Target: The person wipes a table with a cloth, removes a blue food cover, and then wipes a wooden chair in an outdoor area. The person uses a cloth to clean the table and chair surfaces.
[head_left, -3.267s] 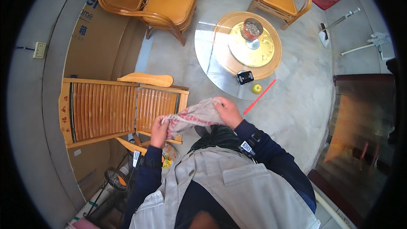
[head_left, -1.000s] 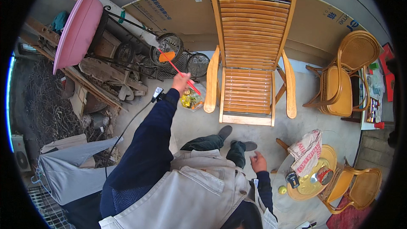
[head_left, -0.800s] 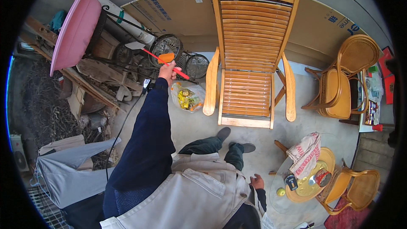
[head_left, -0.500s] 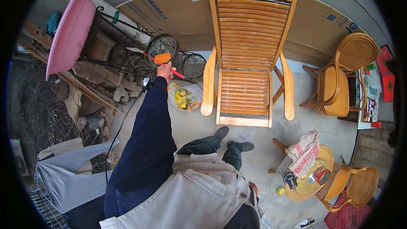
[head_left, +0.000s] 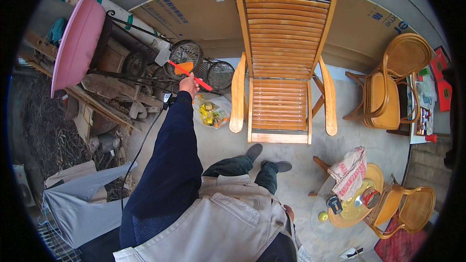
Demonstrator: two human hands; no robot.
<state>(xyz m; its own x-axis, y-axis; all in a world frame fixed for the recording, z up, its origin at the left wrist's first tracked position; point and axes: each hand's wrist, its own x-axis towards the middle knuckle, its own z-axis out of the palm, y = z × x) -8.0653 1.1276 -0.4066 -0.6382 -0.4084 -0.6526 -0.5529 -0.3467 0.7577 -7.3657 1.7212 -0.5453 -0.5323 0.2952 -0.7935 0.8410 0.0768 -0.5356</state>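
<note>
My left hand (head_left: 190, 85), at the end of an outstretched dark sleeve, is closed around the red handle of a flat-headed tool, maybe a spatula (head_left: 163, 57), with a pale grey blade. An orange flat piece (head_left: 184, 68) shows just beyond the fingers; I cannot tell whether it is held too. Below the hand, on the floor, lies a clear plastic bag (head_left: 213, 110) with yellow and green contents. Wheels with wire spokes (head_left: 187, 53) stand behind the tool. Only a small part of my right hand (head_left: 290, 213) shows beside my vest, its fingers mostly hidden.
A wooden slatted recliner (head_left: 280, 106) stands ahead. To the left are a pink basin (head_left: 77, 43), old boards and dry twigs (head_left: 48, 116). At right are rattan chairs (head_left: 386, 99) and a glass-topped table (head_left: 323, 196) bearing a cloth. A black cable (head_left: 137, 155) runs along my left arm.
The tool in my left hand has turned, so its grey blade shows broad instead of thin. The hand has shifted very slightly. My right hand looks the same.
</note>
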